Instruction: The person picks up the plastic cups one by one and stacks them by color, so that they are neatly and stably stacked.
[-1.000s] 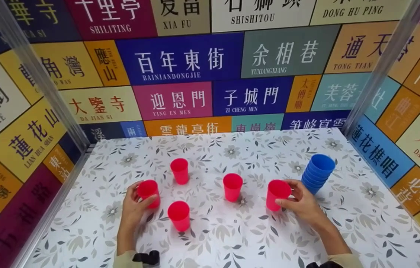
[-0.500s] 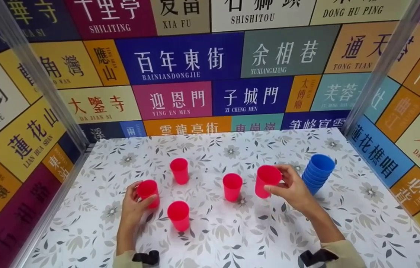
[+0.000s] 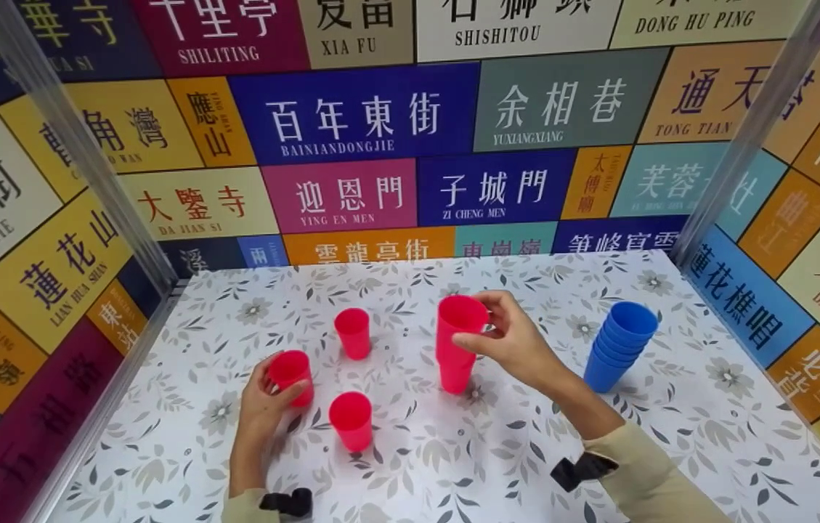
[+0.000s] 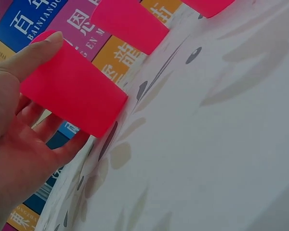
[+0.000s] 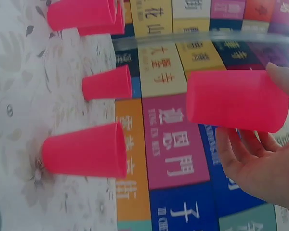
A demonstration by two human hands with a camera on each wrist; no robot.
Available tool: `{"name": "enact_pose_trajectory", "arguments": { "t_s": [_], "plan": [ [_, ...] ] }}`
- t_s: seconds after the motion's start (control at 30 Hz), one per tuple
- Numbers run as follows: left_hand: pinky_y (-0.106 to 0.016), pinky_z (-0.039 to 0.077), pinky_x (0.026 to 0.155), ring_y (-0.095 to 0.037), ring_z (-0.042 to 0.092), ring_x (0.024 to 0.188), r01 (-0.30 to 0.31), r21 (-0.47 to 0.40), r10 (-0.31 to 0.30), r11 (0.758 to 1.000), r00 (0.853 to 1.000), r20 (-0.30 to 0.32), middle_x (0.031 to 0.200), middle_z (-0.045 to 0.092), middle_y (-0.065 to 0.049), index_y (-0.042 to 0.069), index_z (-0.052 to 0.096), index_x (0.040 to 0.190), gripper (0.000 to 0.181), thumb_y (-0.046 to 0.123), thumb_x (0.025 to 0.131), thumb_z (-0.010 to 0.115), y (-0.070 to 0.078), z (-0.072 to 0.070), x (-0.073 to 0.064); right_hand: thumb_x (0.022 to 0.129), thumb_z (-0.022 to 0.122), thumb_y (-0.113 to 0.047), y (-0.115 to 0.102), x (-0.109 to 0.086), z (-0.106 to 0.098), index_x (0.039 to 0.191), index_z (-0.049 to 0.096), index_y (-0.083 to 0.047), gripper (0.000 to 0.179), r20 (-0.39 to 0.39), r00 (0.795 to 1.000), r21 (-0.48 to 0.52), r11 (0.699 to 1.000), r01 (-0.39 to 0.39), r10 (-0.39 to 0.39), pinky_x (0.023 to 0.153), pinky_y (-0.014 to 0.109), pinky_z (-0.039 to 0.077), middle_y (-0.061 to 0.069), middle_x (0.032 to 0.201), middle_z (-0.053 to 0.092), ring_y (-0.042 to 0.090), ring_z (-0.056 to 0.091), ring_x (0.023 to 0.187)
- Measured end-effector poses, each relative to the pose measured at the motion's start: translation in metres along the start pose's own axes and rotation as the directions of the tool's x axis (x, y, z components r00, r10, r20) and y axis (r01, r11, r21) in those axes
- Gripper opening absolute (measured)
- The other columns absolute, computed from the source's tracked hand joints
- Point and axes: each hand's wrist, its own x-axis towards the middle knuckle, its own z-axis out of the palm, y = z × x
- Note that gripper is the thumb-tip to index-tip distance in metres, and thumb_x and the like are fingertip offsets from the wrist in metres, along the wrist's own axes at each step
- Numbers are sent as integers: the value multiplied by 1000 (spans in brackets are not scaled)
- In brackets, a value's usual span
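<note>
My left hand [image 3: 258,407] grips a red plastic cup [image 3: 286,370] at the left of the table, its thumb across the near side. In the left wrist view that cup [image 4: 74,86] stands mouth up, its base at the tabletop. My right hand [image 3: 522,345] pinches another red cup [image 3: 455,330] between thumb and fingers, raised off the table, mouth up. Below it stands a red cup [image 3: 457,378], partly hidden in the head view. A gap shows between the raised cup [image 5: 236,101] and the standing cup [image 5: 86,150] in the right wrist view.
Two more upright red cups stand between the hands, one farther back [image 3: 353,335] and one nearer [image 3: 351,423]. A nested stack of blue cups [image 3: 616,352] stands at the right. Sign-covered panels [image 3: 351,109] border the flowered tabletop [image 3: 410,472].
My right hand has carried its red cup leftward and up, from beside the blue stack to over the standing red cup. My left hand has stayed in place on its cup.
</note>
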Motion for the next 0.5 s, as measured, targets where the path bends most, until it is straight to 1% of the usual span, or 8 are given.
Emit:
{"name": "enact_pose_trajectory", "arguments": {
  "t_s": [0.1,0.17,0.27,0.37,0.5],
  "plan": [
    [-13,52,87,-23,53,124,-29,25,29,999,1000,-8,141,55,-12,15,44,147,77,20,81,84,0,-1,0,87,77,-12,-13,9,14,136,42,-4,61,25,999,13,1000,23,-23,82,29,59,16,126,61,24,64,95],
    [-13,52,87,-20,51,125,0,19,0,1000,1000,-4,142,54,-8,19,43,146,78,24,80,85,0,-2,0,86,78,-15,-22,15,22,136,42,-5,62,41,998,9,999,39,-39,82,32,59,15,125,62,24,64,95],
    [-13,52,88,-21,50,128,24,1,-24,1000,1000,2,143,53,-5,21,42,146,82,29,78,87,0,-2,-1,86,79,-19,-34,25,34,137,42,-7,64,57,997,-6,998,57,-57,82,36,59,13,125,62,25,63,95],
    [-13,52,89,-21,50,130,37,-18,-37,999,999,8,143,53,-4,22,42,146,84,32,77,88,-1,-2,-1,86,79,-21,-44,34,47,136,43,-7,63,42,996,-23,997,77,-76,83,35,57,11,123,61,24,61,97],
    [-15,53,90,-21,49,130,53,-34,-53,998,998,19,143,52,-3,23,42,146,86,35,75,88,-1,-1,-1,86,79,-20,-52,46,68,134,45,-6,61,2,995,-4,995,103,-103,85,31,54,11,123,61,21,60,101]
  ]
}}
